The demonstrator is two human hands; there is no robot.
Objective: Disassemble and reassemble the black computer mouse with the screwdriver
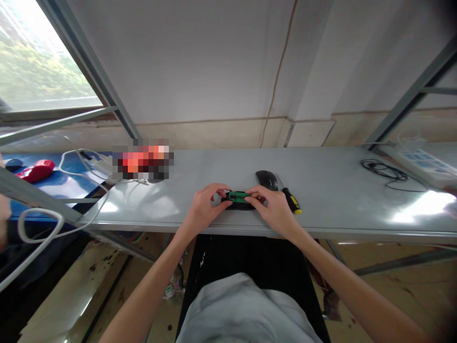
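Note:
A green circuit board lies between my two hands near the front edge of the grey table. My left hand pinches its left end between thumb and fingers. At the other end, the thumb and fingers of my right hand close on the board. Directly beneath it is a black part, mostly covered by the board and my fingers; it looks like a mouse base. Just beyond my right hand rests a black, rounded mouse shell. Beside that shell lies a screwdriver with a black and yellow handle.
A coiled black cable lies to the right, near a pale panelled object. At left are a blurred-out orange-red item, a looping white cable and a red object on a blue surface. Metal posts stand at both sides.

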